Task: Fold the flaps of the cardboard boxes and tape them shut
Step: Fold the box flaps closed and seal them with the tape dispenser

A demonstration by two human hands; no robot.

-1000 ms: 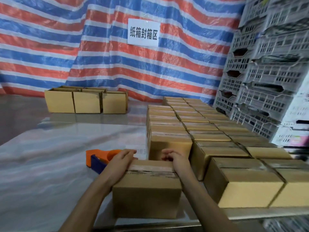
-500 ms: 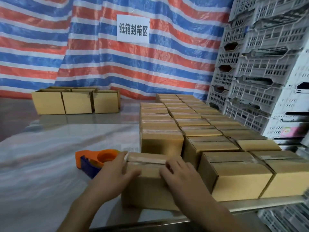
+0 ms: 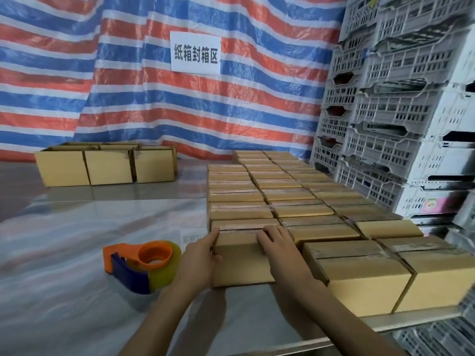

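Observation:
A small taped cardboard box (image 3: 240,260) lies at the near end of the left column of sealed boxes, touching the box behind it. My left hand (image 3: 199,255) holds its left side, thumb on the front face and fingers at the top left edge. My right hand (image 3: 277,245) rests flat on its top right, fingers straight toward the tape seam. An orange and blue tape dispenser (image 3: 142,264) with a roll of clear tape lies on the table just left of my left hand.
Several rows of sealed boxes (image 3: 288,194) fill the right part of the steel table (image 3: 64,265). Three open boxes (image 3: 108,165) stand at the back left. Stacked grey plastic crates (image 3: 390,111) rise on the right. A striped tarp (image 3: 128,86) hangs behind.
The box has slid away from me and up against the left column of sealed boxes. Both hands moved forward with it.

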